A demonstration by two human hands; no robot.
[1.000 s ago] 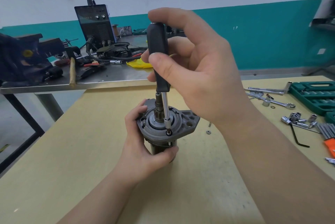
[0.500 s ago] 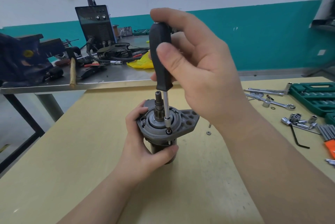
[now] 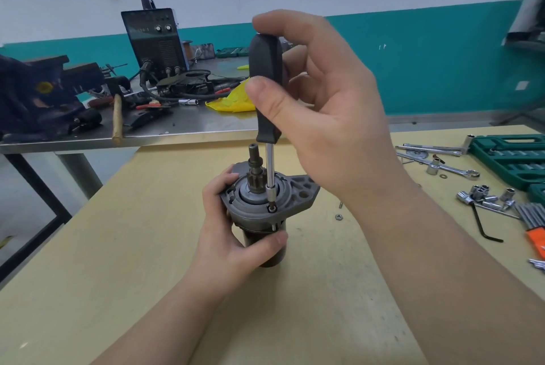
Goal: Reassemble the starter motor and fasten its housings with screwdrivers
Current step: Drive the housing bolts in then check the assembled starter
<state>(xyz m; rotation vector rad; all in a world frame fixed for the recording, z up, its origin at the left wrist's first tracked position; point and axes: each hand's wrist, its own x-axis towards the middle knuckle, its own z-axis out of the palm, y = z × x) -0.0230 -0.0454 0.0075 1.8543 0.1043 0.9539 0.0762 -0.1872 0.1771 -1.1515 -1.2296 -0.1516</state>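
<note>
The starter motor point(image 3: 290, 199) stands upright on the wooden table point(image 3: 88, 291), its grey front housing on top and its pinion shaft pointing up. My left hand point(image 3: 233, 234) wraps the dark cylindrical body below the housing. My right hand point(image 3: 324, 105) grips the black handle of a screwdriver point(image 3: 267, 90) held upright. Its chrome shank runs down beside the shaft, and the tip sits in a screw point(image 3: 272, 207) at the housing's front edge.
A loose nut point(image 3: 339, 217) lies on the table right of the motor. Sockets point(image 3: 483, 198), a wrench point(image 3: 442, 168), an Allen key point(image 3: 483, 227) and a green tool case point(image 3: 513, 161) fill the right side. Behind stands a steel bench point(image 3: 182, 125) with a welder point(image 3: 154, 38) and a vise point(image 3: 35, 96).
My right thumb and fingers have shifted round the screwdriver handle, turning it. The tip stays in the same screw, and my left hand keeps its hold on the motor.
</note>
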